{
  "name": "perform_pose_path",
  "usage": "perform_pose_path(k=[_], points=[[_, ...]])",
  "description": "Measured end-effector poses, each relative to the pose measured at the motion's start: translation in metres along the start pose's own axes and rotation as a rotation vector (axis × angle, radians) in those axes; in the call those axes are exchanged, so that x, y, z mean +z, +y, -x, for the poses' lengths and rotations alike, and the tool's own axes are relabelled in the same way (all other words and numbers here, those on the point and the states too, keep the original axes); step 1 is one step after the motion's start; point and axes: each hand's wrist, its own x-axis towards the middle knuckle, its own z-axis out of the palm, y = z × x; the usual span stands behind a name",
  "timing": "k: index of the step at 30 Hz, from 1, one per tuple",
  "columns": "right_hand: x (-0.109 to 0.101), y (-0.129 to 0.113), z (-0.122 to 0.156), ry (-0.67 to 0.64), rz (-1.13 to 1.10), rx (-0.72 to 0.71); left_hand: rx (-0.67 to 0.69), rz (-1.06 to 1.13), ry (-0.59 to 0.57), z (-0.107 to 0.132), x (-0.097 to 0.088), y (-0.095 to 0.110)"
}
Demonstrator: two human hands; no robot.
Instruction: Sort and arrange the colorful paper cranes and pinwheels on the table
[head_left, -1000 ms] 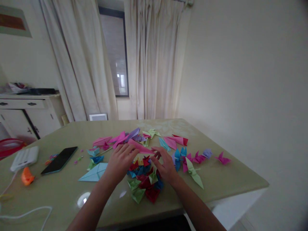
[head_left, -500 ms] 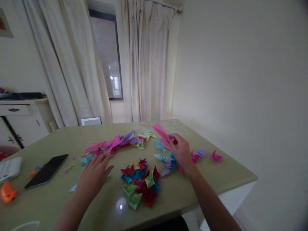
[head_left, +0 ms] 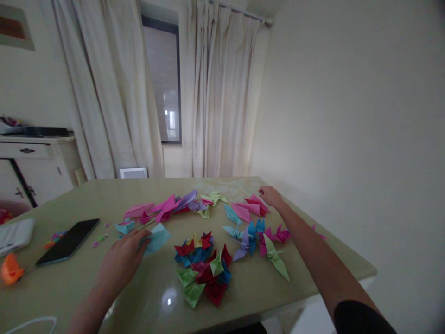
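My left hand (head_left: 123, 255) is closed on a light blue folded paper (head_left: 157, 239), which sticks out to the right of the fingers above the table. At the far right, my right hand (head_left: 271, 195) has curled fingers, and I see nothing in them. Just left of it lie pink folded papers (head_left: 255, 206), with a light blue folded piece (head_left: 232, 214) beside them. Blue, purple and magenta paper cranes (head_left: 255, 236) lie nearer to me, next to a light green crane (head_left: 276, 260). A cluster of red, green and blue folded papers (head_left: 205, 269) sits in the middle.
A row of pink and purple folded papers (head_left: 170, 206) runs along the back, beside light green ones (head_left: 212, 199). On the left are a black phone (head_left: 69, 241), an orange object (head_left: 12, 269) and a white device (head_left: 15, 236). The table's right edge meets a wall.
My right hand has let go of the pink folded paper, which now lies on the table, and moved away to the right. My left hand has picked up the light blue paper.
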Motion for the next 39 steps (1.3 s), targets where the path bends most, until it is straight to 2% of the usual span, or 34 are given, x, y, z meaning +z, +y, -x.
perform_pose_path(k=[3,6,8,11,13,15,17,21,23,26,28,30,32,36,39], points=[[0.01,-0.03,-0.011,-0.063,-0.042,-0.018,0.004,0.389,0.14,-0.014,-0.013,0.032],[0.019,-0.08,-0.012,-0.163,-0.128,-0.113,0.052,0.751,0.143,-0.026,-0.021,0.065],[0.023,-0.119,-0.004,-0.234,-0.197,-0.203,0.07,0.902,0.135,-0.031,-0.022,0.084],[0.024,-0.174,0.015,-0.267,-0.371,-0.39,0.088,1.003,0.175,-0.035,-0.022,0.104],[0.027,-0.201,0.028,-0.269,-0.481,-0.443,0.11,1.023,0.204,-0.036,-0.021,0.112],[0.033,-0.216,0.039,-0.287,-0.572,-0.408,0.137,1.047,0.189,-0.035,-0.021,0.119],[0.043,-0.222,0.046,-0.339,-0.666,-0.333,0.168,1.096,0.144,-0.034,-0.02,0.124],[0.058,-0.212,0.051,-0.471,-0.741,-0.284,0.22,1.129,0.051,-0.034,-0.012,0.128],[0.059,-0.2,0.05,-0.429,-0.636,-0.29,0.227,1.05,0.027,-0.039,-0.004,0.119],[0.05,-0.171,0.039,-0.28,-0.264,-0.203,0.181,0.805,0.051,-0.057,0.009,0.09],[0.041,-0.144,0.026,-0.213,-0.033,-0.103,0.129,0.559,0.038,-0.074,0.019,0.065],[0.033,-0.115,0.011,-0.185,0.084,-0.017,0.068,0.291,0.0,-0.09,0.029,0.044],[0.028,-0.087,-0.004,-0.181,0.157,0.062,0.015,0.124,-0.015,-0.102,0.04,0.031],[0.031,-0.046,-0.023,-0.209,0.262,0.202,-0.061,0.031,-0.024,-0.115,0.065,0.03],[0.041,-0.038,-0.026,-0.228,0.278,0.23,-0.107,0.017,-0.031,-0.118,0.08,0.035]])
